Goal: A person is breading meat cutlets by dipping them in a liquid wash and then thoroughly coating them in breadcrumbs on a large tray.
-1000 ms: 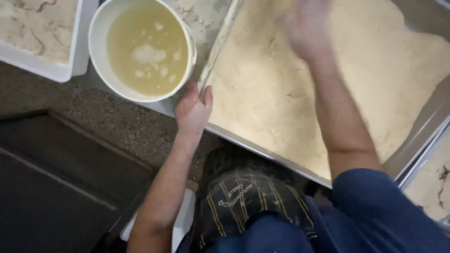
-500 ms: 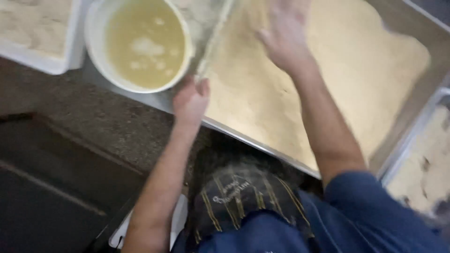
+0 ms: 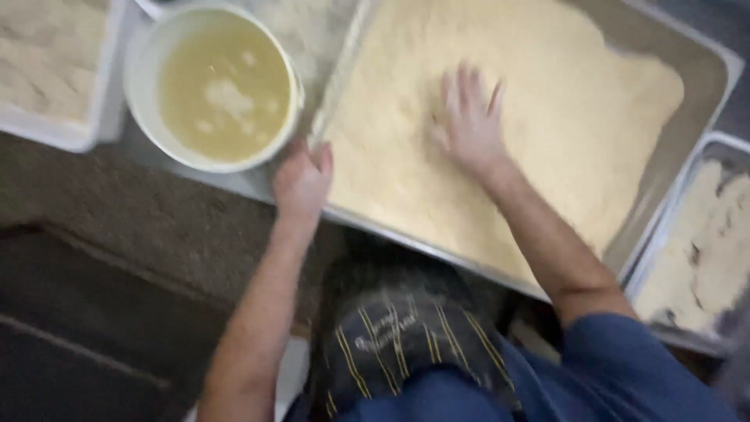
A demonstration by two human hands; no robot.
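Dark speckled flooring (image 3: 148, 234) lies below a metal work surface crowded with trays, seen from above.

Right hand (image 3: 469, 125): open, fingers spread, palm pressed flat on the pale yellow crumb-like meal (image 3: 547, 156). The meal fills most of the large rectangular metal tray (image 3: 707, 86), leaving bare metal only at the far right corner. The hand rests left of the tray's middle, nearer the left rim than the right.

Left hand (image 3: 302, 181): loosely curled at the near-left corner of the same tray, thumb and fingers against its rim. Whether it grips the rim or merely steadies it cannot be told; motion blur obscures the fingertips.

Adjacent items: a round white bowl of cloudy yellowish liquid (image 3: 223, 86) stands just beside the tray's left edge, close to the left hand. A white rectangular tray of pale coated material (image 3: 58, 133) sits at the far left; a second metal tray with pale pieces (image 3: 703, 258) touches the main tray's right side.

Assessment: the step in hand appears to be spreading or levelling the meal by palm while the tray is held still. A further pass would call for an even sweep toward the bare corner, with the left hand keeping the tray from sliding.
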